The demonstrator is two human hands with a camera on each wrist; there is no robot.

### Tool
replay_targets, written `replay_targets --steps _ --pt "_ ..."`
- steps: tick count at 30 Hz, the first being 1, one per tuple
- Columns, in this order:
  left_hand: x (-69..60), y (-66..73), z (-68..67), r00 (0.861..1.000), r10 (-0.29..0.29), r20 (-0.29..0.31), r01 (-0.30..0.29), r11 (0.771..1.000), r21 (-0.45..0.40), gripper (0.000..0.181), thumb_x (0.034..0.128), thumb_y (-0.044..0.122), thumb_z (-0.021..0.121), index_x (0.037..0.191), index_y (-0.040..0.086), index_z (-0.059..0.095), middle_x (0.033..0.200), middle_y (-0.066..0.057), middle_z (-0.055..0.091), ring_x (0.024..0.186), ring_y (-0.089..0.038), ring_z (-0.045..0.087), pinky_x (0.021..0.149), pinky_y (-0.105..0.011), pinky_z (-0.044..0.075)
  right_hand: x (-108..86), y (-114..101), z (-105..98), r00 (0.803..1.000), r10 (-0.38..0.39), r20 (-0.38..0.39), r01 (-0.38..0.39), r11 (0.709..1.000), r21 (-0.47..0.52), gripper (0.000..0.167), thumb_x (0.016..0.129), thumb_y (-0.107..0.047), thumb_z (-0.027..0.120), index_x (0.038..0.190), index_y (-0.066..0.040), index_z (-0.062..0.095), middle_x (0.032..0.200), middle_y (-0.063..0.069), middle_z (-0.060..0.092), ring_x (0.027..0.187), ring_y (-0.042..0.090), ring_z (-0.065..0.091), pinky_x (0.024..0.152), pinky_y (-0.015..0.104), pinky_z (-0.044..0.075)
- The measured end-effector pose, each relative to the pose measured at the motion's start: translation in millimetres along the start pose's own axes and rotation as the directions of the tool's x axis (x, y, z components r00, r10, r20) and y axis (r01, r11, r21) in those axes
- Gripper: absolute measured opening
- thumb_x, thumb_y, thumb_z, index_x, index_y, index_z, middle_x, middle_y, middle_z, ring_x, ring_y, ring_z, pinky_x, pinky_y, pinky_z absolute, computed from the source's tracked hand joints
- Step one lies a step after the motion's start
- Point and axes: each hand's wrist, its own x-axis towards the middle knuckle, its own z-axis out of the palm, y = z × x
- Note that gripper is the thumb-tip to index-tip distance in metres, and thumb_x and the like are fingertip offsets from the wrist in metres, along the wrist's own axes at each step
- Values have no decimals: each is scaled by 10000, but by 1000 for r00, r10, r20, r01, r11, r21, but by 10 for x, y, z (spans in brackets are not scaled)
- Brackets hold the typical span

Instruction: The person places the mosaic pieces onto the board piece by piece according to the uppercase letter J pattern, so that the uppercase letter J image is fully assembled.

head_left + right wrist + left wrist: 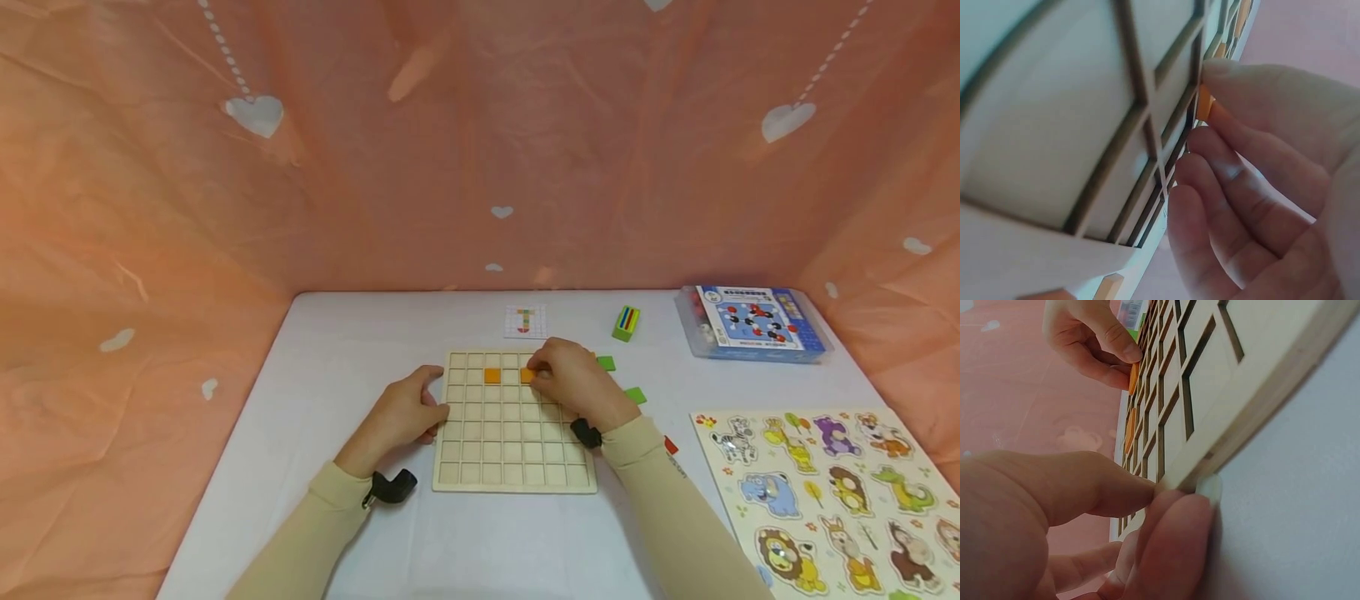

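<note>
Right hand: thumb and index pinch 1 orange square tile at a cell in the 2nd row from the far edge of the wooden grid board; can't tell if the tile is fully seated. Other fingers loosely bent beside the board. A 2nd orange tile sits in the same row, further left, 1 cell between the 2.

Left hand: fingertips touch the board's left edge, thumb nearer the person; can't tell if it actually pinches the rim. Board lies flat on the white table.

Just right of the board: 2 green tiles, 1 near the far corner, 1 nearer the forearm; 1 red piece partly behind the right sleeve.

Behind the board: pattern card with a J-like coloured shape, and a small green box with coloured strips. Far right: plastic case with a molecule-model label. Near right: animal puzzle board. Backdrop: orange-pink cloth with white hearts.
</note>
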Motion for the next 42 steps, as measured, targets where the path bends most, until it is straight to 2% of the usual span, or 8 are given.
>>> replay_targets --steps 16,23,29,33,38,42 --pt "2 -2 -34 1000 -1 14 1 1000 14 708 964 111 748 1609 93 457 855 -78 688 619 -168 668 584 -290 611 -31 -15 -2 1000 -15 -9 15 1000 -13 174 981 -149 772 1130 -75 825 1093 69 733 1012 233 680 987 438 599" --pt "23 15 -8 1000 9 22 -10 1000 17 704 965 118 750 1606 98 461 857 -76 688 612 -164 665 580 -288 599 -85 46 -50 1000 11 3 -11 999 33 219 979 -151 731 1166 -74 816 1133 62 743 1059 245 691 1021 455 588" --pt "59 7 9 999 8 37 -9 1000 7 714 964 121 751 1612 101 452 871 -82 689 620 -166 669 590 -293 609 -301 224 -248 995 100 -27 -96 989 116 283 981 -159 735 1234 -43 791 1178 84 753 1086 262 700 1001 477 593" --pt "68 2 -17 999 3 36 -4 1000 21 715 965 128 751 1613 104 450 875 -86 683 620 -173 669 597 -289 598 -489 388 -411 983 176 -54 -169 979 112 286 1006 -180 722 1244 -36 789 1153 103 766 1027 261 691 945 458 591" --pt "52 -28 -65 1000 -10 19 10 1000 29 711 971 123 749 1615 102 446 869 -91 676 623 -175 669 601 -286 593 -669 554 -550 969 245 -40 -240 966 99 288 1011 -202 711 1247 -56 789 1121 100 751 959 234 649 849 374 553" --pt "26 -52 -72 1000 -23 16 23 1000 18 708 978 130 747 1617 109 445 871 -89 677 628 -174 670 607 -286 596 -773 664 -580 966 256 -30 -253 964 78 279 1007 -201 722 1242 -68 790 1135 99 756 984 236 650 906 419 565"
